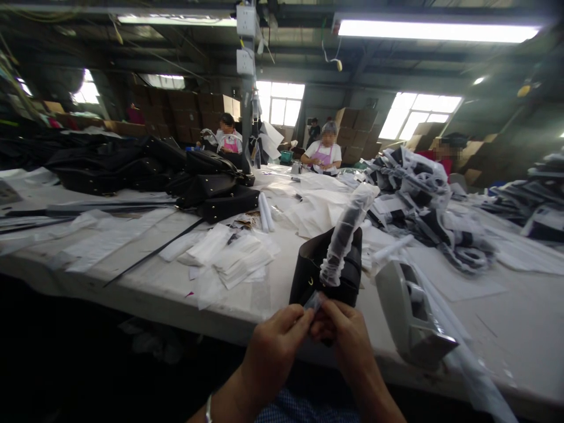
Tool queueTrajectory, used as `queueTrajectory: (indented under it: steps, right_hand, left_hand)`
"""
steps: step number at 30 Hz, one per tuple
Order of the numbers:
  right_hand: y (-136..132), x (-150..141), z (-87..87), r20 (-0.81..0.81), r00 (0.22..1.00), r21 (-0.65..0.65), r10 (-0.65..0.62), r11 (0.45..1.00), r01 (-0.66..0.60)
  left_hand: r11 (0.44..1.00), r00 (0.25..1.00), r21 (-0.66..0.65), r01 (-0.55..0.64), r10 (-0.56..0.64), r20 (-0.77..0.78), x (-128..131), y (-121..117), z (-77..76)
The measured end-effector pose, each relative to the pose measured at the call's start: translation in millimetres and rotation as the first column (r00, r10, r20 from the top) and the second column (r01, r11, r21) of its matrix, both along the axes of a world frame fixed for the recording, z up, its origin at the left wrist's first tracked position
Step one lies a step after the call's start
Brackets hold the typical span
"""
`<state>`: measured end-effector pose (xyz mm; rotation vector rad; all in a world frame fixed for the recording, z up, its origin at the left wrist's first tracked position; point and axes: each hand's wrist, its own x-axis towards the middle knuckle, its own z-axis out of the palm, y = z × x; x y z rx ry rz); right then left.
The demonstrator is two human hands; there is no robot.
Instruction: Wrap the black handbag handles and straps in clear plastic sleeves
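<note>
Upright at the table's near edge stands a black handbag (304, 264), its handle (346, 235) wrapped in crinkled white plastic. Just in front of the bag, my left hand (277, 341) is closed, thumb and finger pinching a small see-through piece of plastic (313, 301). My right hand (350, 335) meets it from the other side, its fingers also closed on that piece. The right hand's curled fingers partly hide the bag's lower front. A grey tape dispenser (409, 317) sits to the right of the bag.
Black bags (176, 170) are heaped at the left, with black straps (154, 255) nearby. Folded white tissue sheets (233, 258) lie left of the handbag. Plastic-wrapped bags (414, 182) pile up at the right. Co-workers (324, 154) sit across the table, beyond a pole (247, 111).
</note>
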<state>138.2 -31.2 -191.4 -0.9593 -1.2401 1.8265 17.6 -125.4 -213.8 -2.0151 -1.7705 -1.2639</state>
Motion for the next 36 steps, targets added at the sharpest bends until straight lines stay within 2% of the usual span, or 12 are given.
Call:
queueTrajectory:
  steps: [4,8,14,17,19,21,23,25,27,31,33,36]
  right_hand:
    - [-4,3,4.8,0.002,0.999,0.089,0.050,0.995,-0.050]
    - [-8,2,6.2,0.183,0.982,0.227,0.042,0.970,-0.083]
    - [-5,-2,6.4,0.260,0.965,0.280,-0.042,0.960,-0.034]
    - [-2,1,5.8,0.312,0.949,0.306,-0.035,0.950,-0.065]
    - [-1,3,5.0,0.326,0.945,0.330,-0.039,0.941,-0.075]
    - [0,2,4.1,0.329,0.943,0.344,-0.037,0.935,-0.084]
    - [0,0,3.0,0.335,0.942,0.370,-0.040,0.925,-0.092]
    - [-1,-2,2.1,0.345,0.937,0.417,-0.058,0.904,-0.097]
    - [-3,0,2.2,0.372,0.925,0.472,-0.079,0.874,-0.115]
    - [0,33,8.3,0.448,0.861,0.647,-0.242,0.752,-0.126]
    - [11,66,12.1,0.415,0.772,0.778,-0.481,0.628,-0.027]
    - [40,125,10.6,0.290,0.511,0.917,-0.809,0.387,0.092]
  left_hand:
    - [0.999,0.979,0.037,-0.032,0.039,-0.198,-7,-1,8.9]
    - [0.999,0.978,0.054,0.002,0.010,-0.210,-10,-4,1.9]
    - [0.975,0.975,-0.004,0.222,-0.222,0.012,-1,-29,-24.5]
    - [0.989,0.956,0.022,0.148,-0.149,0.254,-4,-42,-16.1]
    - [0.998,0.880,-0.040,-0.049,0.062,0.471,-8,-40,-1.4]
    - [0.977,0.744,-0.192,-0.090,0.194,0.639,-11,-28,12.8]
    - [0.949,0.601,-0.298,0.106,0.178,0.779,-10,-12,20.2]
    - [0.905,0.448,-0.303,0.298,0.148,0.882,-5,2,19.6]
    - [0.884,0.356,-0.296,0.362,0.163,0.920,0,10,14.4]
    - [0.893,0.364,-0.340,0.295,0.224,0.904,5,10,7.5]
    - [0.909,0.380,-0.348,0.229,0.245,0.892,6,9,7.7]
    - [0.920,0.375,-0.352,0.175,0.268,0.888,6,10,6.3]
